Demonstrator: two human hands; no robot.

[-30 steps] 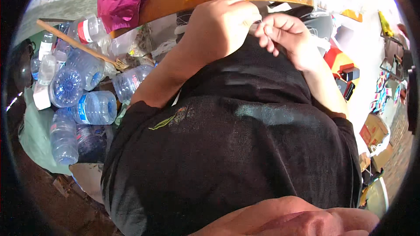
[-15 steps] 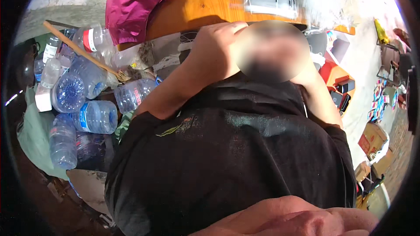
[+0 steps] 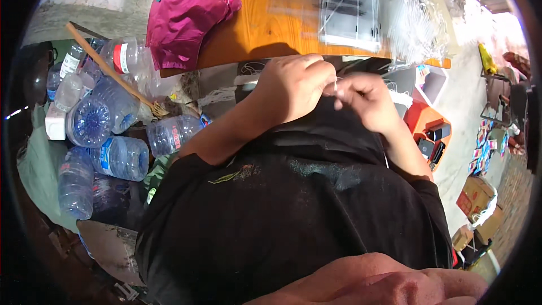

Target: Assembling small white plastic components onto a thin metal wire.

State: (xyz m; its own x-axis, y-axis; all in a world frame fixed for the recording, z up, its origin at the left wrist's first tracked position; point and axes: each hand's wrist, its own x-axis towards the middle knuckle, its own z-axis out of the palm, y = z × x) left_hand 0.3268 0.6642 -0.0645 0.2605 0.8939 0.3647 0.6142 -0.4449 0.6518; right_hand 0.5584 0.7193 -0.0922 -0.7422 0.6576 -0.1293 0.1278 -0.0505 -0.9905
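Pinching something fine between two hands: a thin pale strand (image 3: 336, 83), mid-air in front of the dark shirt (image 3: 305, 209), just short of the bench (image 3: 248, 34). Left hand (image 3: 296, 87): fingers bunched narrow, look closed on the strand. Right hand (image 3: 367, 99): fingers curled toward it but blurred, can't tell if they grip or only touch. Strand's ends and length too small to make out.

Step in hand reads as close fingertip work on the strand. Next move, as a judgement, calls for a firm left pinch and a small, precise right-hand grip; a strand this thin could slip easily.

Edges: bench front edge sits just beyond both hands, so reaching forward means lifting over it. White cords (image 3: 400, 99) hang near the right hand, a snag risk. On the bench, bare wood shows between the magenta cloth (image 3: 189, 20) and the flat clear plastic (image 3: 351, 11). Plastic bottles (image 3: 90, 121) crowd the left forearm's side; orange bin (image 3: 416, 117) is near the right forearm, leaving modest elbow room.
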